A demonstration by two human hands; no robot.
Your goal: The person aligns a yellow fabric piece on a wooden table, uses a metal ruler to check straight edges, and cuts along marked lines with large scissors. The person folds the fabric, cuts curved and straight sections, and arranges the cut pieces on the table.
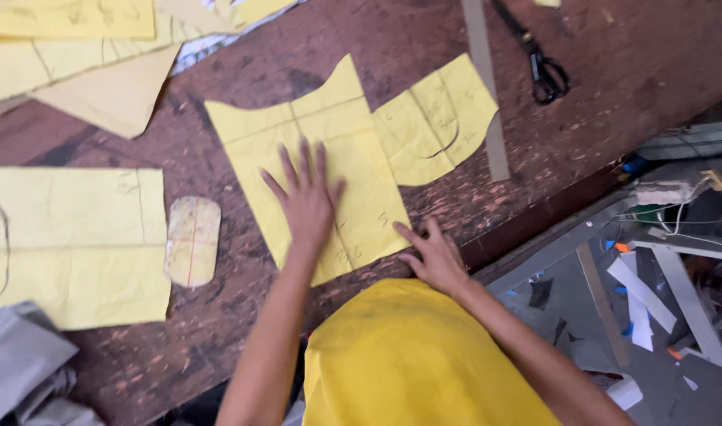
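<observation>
My left hand (306,197) lies flat, fingers spread, on a yellow paper pattern piece (314,158) with pencil lines on the worn brown table (243,71). At the lower right corner of that same piece, my right hand (432,252) presses the table and the paper's edge with spread fingers. A second yellow pattern piece (436,118) with a curved drawn line overlaps the first at its right side. Yellow cloth (416,355) on my body fills the bottom of the view.
Black scissors (538,59) lie at the back right beside a long grey strip (487,87). A small rounded pattern piece (192,241) and a large yellow sheet (73,244) lie left. More yellow sheets (77,47) lie far left. Scrap-littered floor (653,300) lies right.
</observation>
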